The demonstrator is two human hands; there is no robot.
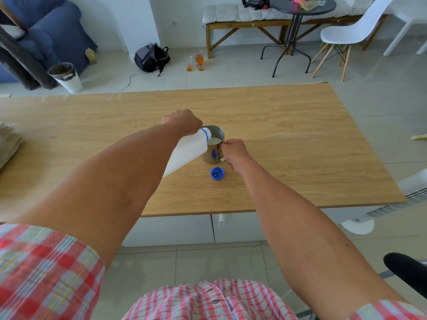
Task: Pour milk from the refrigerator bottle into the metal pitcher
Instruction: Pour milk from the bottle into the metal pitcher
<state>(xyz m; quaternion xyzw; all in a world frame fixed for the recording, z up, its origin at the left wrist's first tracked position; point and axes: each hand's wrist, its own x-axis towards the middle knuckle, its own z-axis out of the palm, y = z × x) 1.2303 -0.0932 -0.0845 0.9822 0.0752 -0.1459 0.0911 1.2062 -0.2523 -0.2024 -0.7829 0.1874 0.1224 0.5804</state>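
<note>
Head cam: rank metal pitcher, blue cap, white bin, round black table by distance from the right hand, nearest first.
From the right hand:
1. Metal pitcher, gripped by its handle.
2. Blue cap, on the tabletop just toward the person.
3. White bin, on the floor, far left.
4. Round black table, far back, right.

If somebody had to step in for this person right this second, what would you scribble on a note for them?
Left hand: gripping the white milk bottle near its neck, tilted so the mouth sits over the pitcher's rim.
Right hand: closed on the handle of the metal pitcher, steadying it upright on the wooden table.
Blue cap: off, lying open side up on the table just in front of the pitcher.
Done: bottle opened, pouring begun; milk already shows inside the pitcher.
Left: finish pouring, bring the bottle upright, set it down and probably recap it.
</note>
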